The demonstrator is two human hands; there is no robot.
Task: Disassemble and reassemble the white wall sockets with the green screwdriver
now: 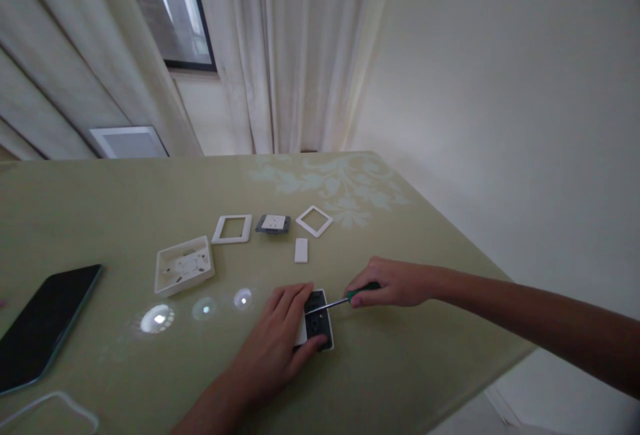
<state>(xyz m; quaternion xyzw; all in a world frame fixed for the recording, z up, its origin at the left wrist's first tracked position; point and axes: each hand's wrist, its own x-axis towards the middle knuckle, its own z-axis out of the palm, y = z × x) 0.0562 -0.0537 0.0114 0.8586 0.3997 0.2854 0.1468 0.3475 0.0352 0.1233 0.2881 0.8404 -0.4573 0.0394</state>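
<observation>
We are steadying a socket module (318, 321) near the table's (400, 368) front edge.
Our left hand (277, 345) is pressing it flat; our right hand (387, 283) is gripping a screwdriver (340, 301) — tip pointing left into it, bare cloth toward the right edge.

— What's the room like?
— Plain pale wall (500, 75) on the right, long cream curtains (290, 55) behind, a dark-framed window (173, 8) between them
— And the furniture?
— A table under an olive-green cloth (100, 201) with a faint floral print (340, 185), ceiling lights reflected on it
</observation>
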